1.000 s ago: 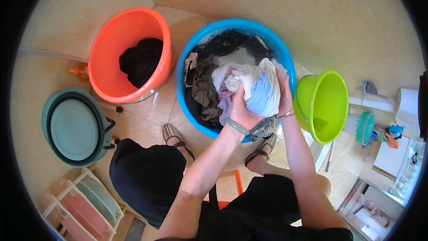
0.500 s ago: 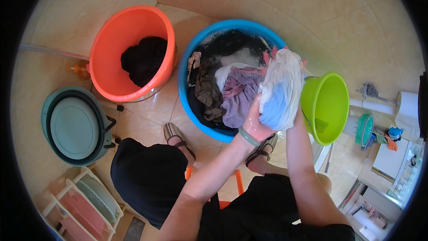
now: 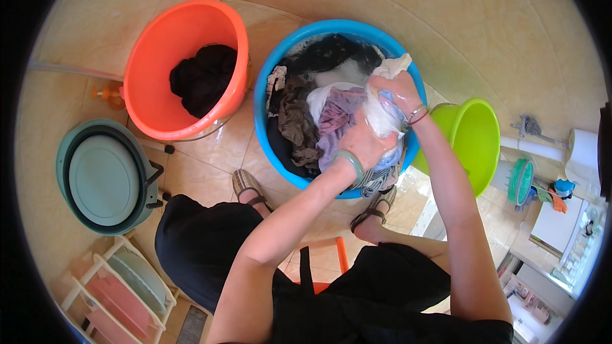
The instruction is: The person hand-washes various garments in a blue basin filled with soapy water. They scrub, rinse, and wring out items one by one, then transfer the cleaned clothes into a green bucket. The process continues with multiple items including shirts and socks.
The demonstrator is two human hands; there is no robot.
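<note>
Your left hand (image 3: 364, 144) is gripping the lower part of 1 bunched white cloth (image 3: 381, 118); your right hand (image 3: 398, 91) is clenching its upper end. You are holding it over the blue basin (image 3: 331, 26), where purple cloth (image 3: 340, 109) is lying. Farther off, 1 orange bucket (image 3: 153, 70) is containing dark cloth (image 3: 204, 79).

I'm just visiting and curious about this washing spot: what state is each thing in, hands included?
Left hand: closed on the white cloth
Right hand: closed on its upper part
White cloth: bunched, gripped by both hands
Purple cloth: crumpled in the tub
Blue tub: holding clothes and foamy water
Orange bucket: open-topped, dark cloth inside
Green bucket: open-topped, partly behind the right forearm
</note>
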